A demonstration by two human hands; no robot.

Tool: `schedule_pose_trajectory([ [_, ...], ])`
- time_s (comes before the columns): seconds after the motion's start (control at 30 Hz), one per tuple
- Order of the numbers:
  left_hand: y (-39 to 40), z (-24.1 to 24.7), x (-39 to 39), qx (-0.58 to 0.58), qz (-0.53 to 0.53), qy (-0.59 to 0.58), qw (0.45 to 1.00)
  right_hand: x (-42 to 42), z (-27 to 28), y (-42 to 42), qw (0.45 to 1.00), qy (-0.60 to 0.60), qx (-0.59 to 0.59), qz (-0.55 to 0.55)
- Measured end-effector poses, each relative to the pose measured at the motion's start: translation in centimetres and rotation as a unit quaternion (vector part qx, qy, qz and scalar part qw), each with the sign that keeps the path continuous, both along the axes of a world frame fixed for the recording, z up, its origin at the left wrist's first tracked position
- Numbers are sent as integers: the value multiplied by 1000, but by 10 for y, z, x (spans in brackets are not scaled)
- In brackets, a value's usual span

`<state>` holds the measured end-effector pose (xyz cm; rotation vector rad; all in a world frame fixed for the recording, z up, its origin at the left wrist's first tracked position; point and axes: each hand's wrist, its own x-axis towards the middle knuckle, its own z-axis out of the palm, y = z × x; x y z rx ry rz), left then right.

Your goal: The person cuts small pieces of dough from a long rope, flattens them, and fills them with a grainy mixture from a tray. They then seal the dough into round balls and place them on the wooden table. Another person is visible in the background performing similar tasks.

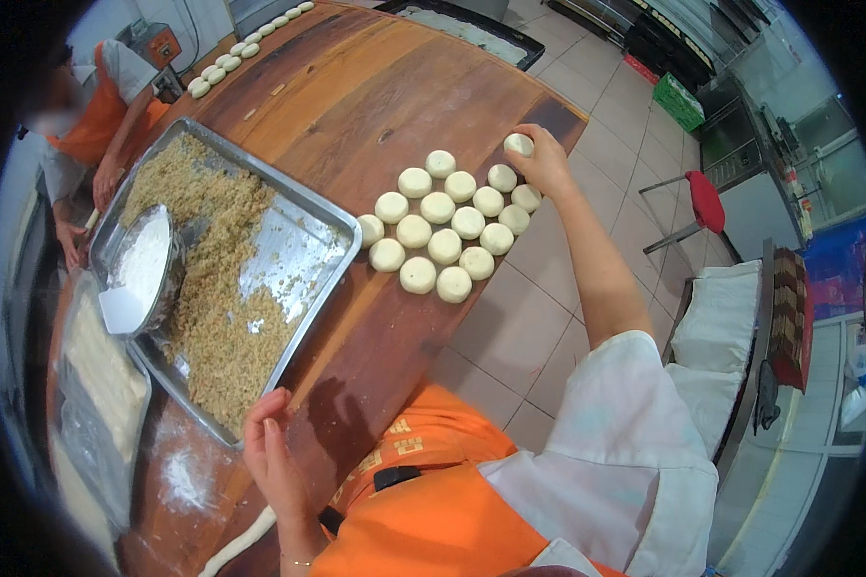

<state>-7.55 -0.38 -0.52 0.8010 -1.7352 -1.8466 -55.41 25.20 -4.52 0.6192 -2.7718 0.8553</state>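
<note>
My right hand (545, 160) grips a round, pale dough cake (519, 145) at the far right end of a group of similar cakes (438, 207) on the wooden table (375, 332). Fingers slightly bent and apart, my left hand (273, 440) is beside the near corner of a metal tray (316, 296) and holds nothing that I can see. The tray contains crumbly tan filling (224, 353) and a bowl of white flour (144, 260) with a white scraper (120, 310) in it. A dough rope (242, 541) lies by my left wrist.
Across the table a person in an orange apron (108, 108) holds a thin stick. Plastic-covered dough (101, 375) lies at the left. Small dough pieces (224, 65) line the far edge, with a dark baking tray (476, 32) beyond. A red stool (705, 202) stands on the tiled floor.
</note>
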Motion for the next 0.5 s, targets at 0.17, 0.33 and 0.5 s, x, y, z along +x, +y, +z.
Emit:
schedule_pose_trajectory([
  [0.17,11,-3,-11,41,11,24,999,-19,-5,9,996,-71,46,0],
  [0.33,13,-1,-16,29,12,-8,999,-27,-15,14,995,-94,6,26],
  [0.5,16,0,-19,74,10,16,997,-25,-18,12,990,-103,37,86],
])
